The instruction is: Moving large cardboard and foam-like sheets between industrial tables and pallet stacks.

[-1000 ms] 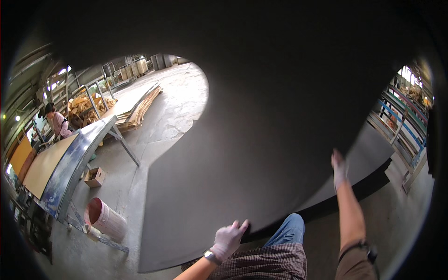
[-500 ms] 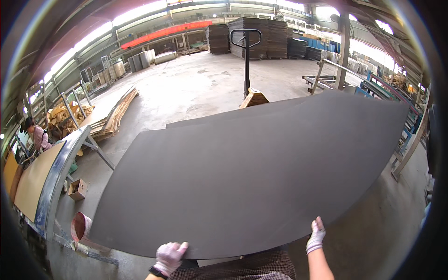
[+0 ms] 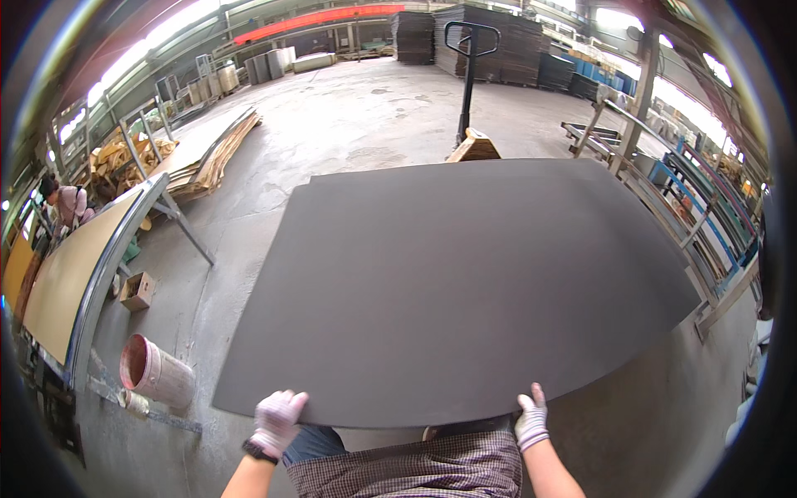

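Note:
A large, thin dark grey sheet [image 3: 448, 290] spreads out in front of me, its near edge close to my waist. My left hand [image 3: 279, 417], in a light work glove, is closed on that near edge towards the left, thumb on top. Farther right, my gloved right hand [image 3: 532, 417] grips the same edge with its thumb over the top. The fingers of both hands are partly hidden beneath the sheet. At its far side the sheet lies over or just above a stack, whose far left corner shows another dark edge.
Beyond the sheet stands a pallet jack handle [image 3: 470, 79] beside a wooden pallet piece [image 3: 474, 146]. At left are a bucket [image 3: 158, 371], a small box [image 3: 137, 291], a bench with a tan board [image 3: 75, 278] and another person [image 3: 65, 203]. Metal racks [image 3: 706, 207] line the right.
The sheet's raised far right part has come down and now lies flatter. Its near left corner has shifted right, uncovering more of the bucket. Both hands still hold the near edge.

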Tool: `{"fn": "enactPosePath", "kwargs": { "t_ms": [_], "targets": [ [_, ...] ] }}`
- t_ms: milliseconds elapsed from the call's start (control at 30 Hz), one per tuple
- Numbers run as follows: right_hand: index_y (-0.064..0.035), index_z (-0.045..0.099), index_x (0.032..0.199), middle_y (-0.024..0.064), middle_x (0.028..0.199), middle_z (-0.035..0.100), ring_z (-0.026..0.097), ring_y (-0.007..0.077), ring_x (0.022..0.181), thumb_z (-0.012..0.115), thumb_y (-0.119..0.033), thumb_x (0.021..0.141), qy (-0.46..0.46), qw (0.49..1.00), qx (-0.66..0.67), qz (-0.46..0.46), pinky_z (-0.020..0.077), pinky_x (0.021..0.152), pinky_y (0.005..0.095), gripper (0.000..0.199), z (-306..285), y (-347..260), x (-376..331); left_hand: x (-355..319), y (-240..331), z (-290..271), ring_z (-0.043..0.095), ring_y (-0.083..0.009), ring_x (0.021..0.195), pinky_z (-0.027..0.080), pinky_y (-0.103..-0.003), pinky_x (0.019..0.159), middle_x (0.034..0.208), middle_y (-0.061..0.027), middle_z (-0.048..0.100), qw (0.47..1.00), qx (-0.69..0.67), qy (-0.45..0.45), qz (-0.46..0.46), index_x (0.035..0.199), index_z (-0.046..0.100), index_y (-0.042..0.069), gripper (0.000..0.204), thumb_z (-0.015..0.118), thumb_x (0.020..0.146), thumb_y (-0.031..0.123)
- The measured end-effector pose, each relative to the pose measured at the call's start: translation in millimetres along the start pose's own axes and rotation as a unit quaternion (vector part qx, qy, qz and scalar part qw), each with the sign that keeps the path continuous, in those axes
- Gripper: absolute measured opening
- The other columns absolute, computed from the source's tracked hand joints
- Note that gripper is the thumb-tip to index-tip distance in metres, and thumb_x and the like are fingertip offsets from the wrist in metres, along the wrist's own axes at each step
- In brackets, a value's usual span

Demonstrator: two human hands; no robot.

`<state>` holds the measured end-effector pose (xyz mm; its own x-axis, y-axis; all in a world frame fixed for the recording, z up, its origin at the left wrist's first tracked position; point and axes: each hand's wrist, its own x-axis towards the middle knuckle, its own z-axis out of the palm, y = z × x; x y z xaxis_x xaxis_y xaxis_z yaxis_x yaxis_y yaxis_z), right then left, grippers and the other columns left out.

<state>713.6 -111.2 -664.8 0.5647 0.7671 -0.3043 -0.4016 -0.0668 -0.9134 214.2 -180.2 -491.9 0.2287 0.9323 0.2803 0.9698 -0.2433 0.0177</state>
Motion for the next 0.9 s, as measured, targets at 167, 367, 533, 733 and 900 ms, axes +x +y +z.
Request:
{"fn": "enactPosePath", "kwargs": {
  "t_ms": [167, 367, 533, 733, 900],
  "targets": [
    [-0.0136, 0.052, 0.124, 0.0058, 0.121, 0.05, 0.049, 0.0208, 0.104, 0.061, 0.009, 0.073, 0.026, 0.994, -0.077, -0.07, 0.0429, 0.091, 0.0344, 0.057, 30, -8, 92, 37, 39, 84, 0.06, -0.0276, 0.08, 0.051, -0.038, 0.068, 0.084, -0.0081, 0.059, 0.996, -0.051, -0.055, -0.044, 0.095, 0.055, 0.012, 0.038, 0.067, 0.06, 0.005],
    [-0.0188, 0.05, 0.129, 0.0073, 0.124, 0.051, 0.051, 0.0234, 0.106, 0.059, 0.007, 0.079, -0.029, 0.983, -0.178, -0.022, 0.0434, 0.092, 0.0348, 0.056, 35, -19, 174, 72, 80, 132, 0.061, -0.0267, 0.087, 0.053, -0.039, 0.071, 0.095, -0.0098, 0.059, 0.987, -0.039, -0.143, -0.071, 0.103, 0.052, 0.01, 0.045, 0.074, 0.065, 0.016],
    [-0.0155, 0.055, 0.128, 0.0048, 0.128, 0.053, 0.053, 0.0172, 0.108, 0.058, 0.007, 0.083, -0.012, 0.962, -0.23, -0.148, 0.0404, 0.096, 0.0274, 0.051, 21, 42, 193, 36, 52, 146, 0.058, -0.0317, 0.096, 0.047, -0.042, 0.086, 0.103, -0.0135, 0.059, 0.97, -0.162, -0.135, -0.123, 0.114, 0.055, 0.012, 0.064, 0.079, 0.062, 0.038],
    [-0.0156, 0.057, 0.127, 0.0035, 0.122, 0.057, 0.053, 0.0148, 0.098, 0.055, 0.008, 0.081, 0.008, 0.986, -0.137, -0.098, 0.042, 0.093, 0.0266, 0.052, 53, 21, 125, -155, -80, 161, 0.056, -0.0176, 0.092, 0.045, -0.041, 0.089, 0.095, -0.0018, 0.057, 0.654, -0.447, 0.254, -0.555, 0.107, 0.057, 0.01, 0.05, 0.069, 0.077, 0.048],
    [-0.0272, 0.04, 0.139, 0.0126, 0.113, 0.061, 0.056, 0.0164, 0.087, 0.056, -0.01, 0.088, 0.031, 0.872, -0.478, -0.105, 0.0476, 0.084, 0.0286, 0.056, 27, 30, 161, -286, -182, 61, 0.015, -0.0285, 0.141, 0.01, -0.043, 0.114, 0.152, -0.0184, 0.017, 0.464, -0.528, 0.371, -0.607, 0.147, 0.008, 0.003, 0.116, 0.04, 0.071, 0.084]
  ]
}}
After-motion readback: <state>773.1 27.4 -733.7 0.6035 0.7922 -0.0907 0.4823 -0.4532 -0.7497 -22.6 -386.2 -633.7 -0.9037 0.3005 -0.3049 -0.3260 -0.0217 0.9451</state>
